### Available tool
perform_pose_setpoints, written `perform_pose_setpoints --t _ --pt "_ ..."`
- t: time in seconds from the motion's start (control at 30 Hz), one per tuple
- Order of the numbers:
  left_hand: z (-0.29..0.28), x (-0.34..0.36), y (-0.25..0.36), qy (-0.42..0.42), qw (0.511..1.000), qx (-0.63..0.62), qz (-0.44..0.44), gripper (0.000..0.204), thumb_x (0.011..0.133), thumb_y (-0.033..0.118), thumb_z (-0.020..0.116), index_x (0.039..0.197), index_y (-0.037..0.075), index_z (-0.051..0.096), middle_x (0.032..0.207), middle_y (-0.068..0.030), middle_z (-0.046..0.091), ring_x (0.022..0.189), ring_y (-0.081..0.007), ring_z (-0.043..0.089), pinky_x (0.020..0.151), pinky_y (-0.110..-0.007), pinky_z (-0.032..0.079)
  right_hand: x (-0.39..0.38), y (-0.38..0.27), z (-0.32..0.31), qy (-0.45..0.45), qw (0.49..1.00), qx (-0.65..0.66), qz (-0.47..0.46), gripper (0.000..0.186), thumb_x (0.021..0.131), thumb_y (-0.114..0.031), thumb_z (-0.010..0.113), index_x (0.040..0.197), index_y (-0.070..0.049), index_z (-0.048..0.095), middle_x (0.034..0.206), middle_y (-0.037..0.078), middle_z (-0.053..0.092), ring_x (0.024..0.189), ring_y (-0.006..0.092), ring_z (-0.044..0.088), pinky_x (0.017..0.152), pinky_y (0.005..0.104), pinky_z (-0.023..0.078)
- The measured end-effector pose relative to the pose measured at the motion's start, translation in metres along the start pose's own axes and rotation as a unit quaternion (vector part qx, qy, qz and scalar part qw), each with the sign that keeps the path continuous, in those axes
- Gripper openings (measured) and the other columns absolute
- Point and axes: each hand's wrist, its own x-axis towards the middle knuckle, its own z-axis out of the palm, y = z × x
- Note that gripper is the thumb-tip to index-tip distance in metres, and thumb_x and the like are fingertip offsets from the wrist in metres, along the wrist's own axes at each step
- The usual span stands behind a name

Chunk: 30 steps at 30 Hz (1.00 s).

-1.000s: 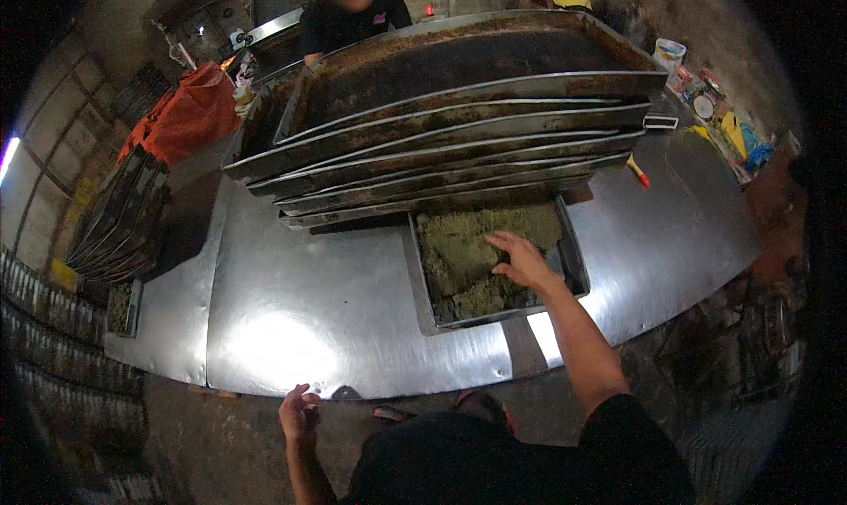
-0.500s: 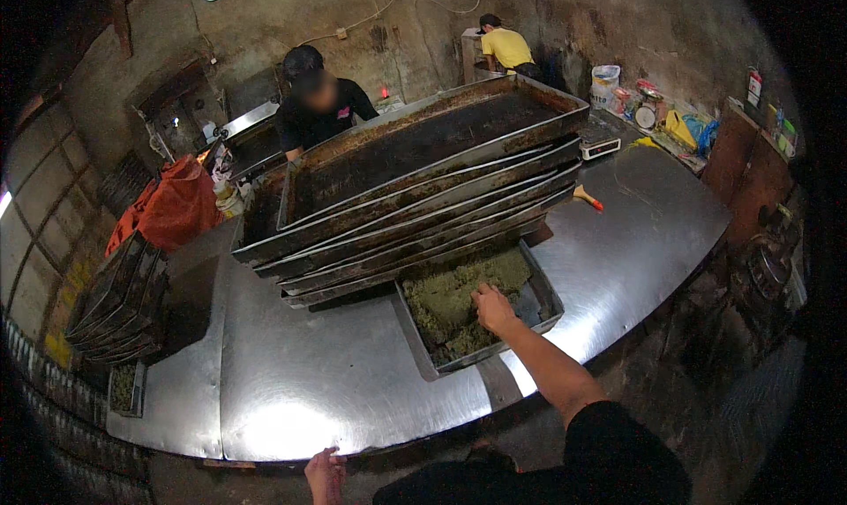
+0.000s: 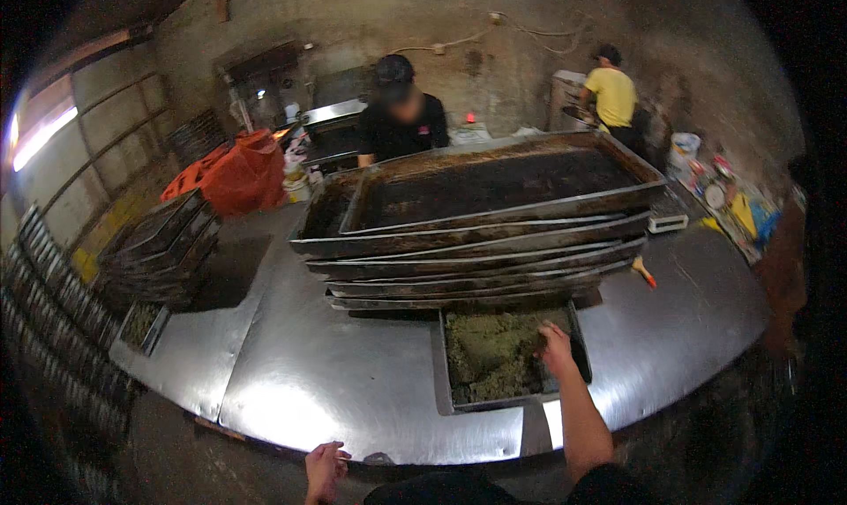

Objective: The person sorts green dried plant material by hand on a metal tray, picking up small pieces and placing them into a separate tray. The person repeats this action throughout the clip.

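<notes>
My right hand (image 3: 556, 350) is over the right part of a shallow metal tray (image 3: 448, 394) of crumbly green mixture (image 3: 492, 346). Its fingers are bent down at the mixture's edge; slightly blurred, they look closed, and what they hold is hidden. At the table's front edge, my left hand (image 3: 326, 471) has its fingers curled together, with a small pale tip showing between them that I cannot make out. Directly behind the mixture tray rises a stack of large, dark, stained baking trays (image 3: 494, 187), overhanging its far edge.
The metal table (image 3: 353, 364) curves around me. More stacked trays (image 3: 163, 249) and a small tray of green mixture (image 3: 141, 326) stand left. A brush (image 3: 644, 272) lies right of the big stack. One person (image 3: 404, 121) stands behind it; another in yellow (image 3: 610, 97) is farther back.
The view has swung left, so the scene sits farther right. My right hand has gone from the middle of the mixture to its right side. My left hand stays by the table edge.
</notes>
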Motion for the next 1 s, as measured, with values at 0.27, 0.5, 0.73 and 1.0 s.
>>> perform_pose_setpoints --t 0.27,0.5,0.73,1.0 --pt "0.082 0.009 0.017 -0.079 0.99 0.114 -0.01 0.027 0.094 0.021 0.053 0.108 -0.002 0.059 0.079 -0.0122 0.065 0.052 -0.0136 0.054 0.043 -0.025 0.043 -0.023 -0.021 0.009 -0.077 0.98 0.178 0.047 0.03 0.083 -0.007 0.063 0.111 -0.006 0.054 0.1 0.013 0.061 0.061 0.0216 0.057 0.047 0.0293 0.043" --pt "0.109 0.005 0.026 -0.107 0.988 0.108 0.006 0.027 0.094 0.02 0.054 0.106 -0.004 0.059 0.079 -0.0143 0.065 0.052 -0.0148 0.055 0.044 -0.025 0.043 -0.019 -0.034 0.023 -0.064 0.99 0.112 0.06 0.031 0.082 -0.03 0.071 0.073 -0.008 0.051 0.061 0.004 0.054 0.046 0.014 0.05 0.036 0.0274 0.032" --pt "0.102 0.009 0.026 -0.105 0.987 0.115 -0.041 0.029 0.093 0.02 0.055 0.109 -0.005 0.057 0.079 -0.0147 0.064 0.053 -0.0153 0.055 0.045 -0.025 0.042 -0.027 -0.02 0.044 0.001 0.996 0.09 0.027 0.053 0.079 -0.045 0.072 0.056 -0.011 0.04 0.043 0.001 0.037 0.031 0.0151 0.037 0.029 0.0305 0.023" --pt "0.081 0.029 0.035 -0.139 0.988 0.059 0.009 0.032 0.092 0.025 0.058 0.106 -0.004 0.059 0.079 -0.0128 0.064 0.054 -0.014 0.055 0.046 -0.024 0.043 -0.036 -0.005 0.038 -0.024 0.996 0.089 -0.006 0.037 0.086 -0.024 0.064 0.114 -0.003 0.052 0.087 0.014 0.06 0.058 0.0212 0.061 0.04 0.0308 0.042"
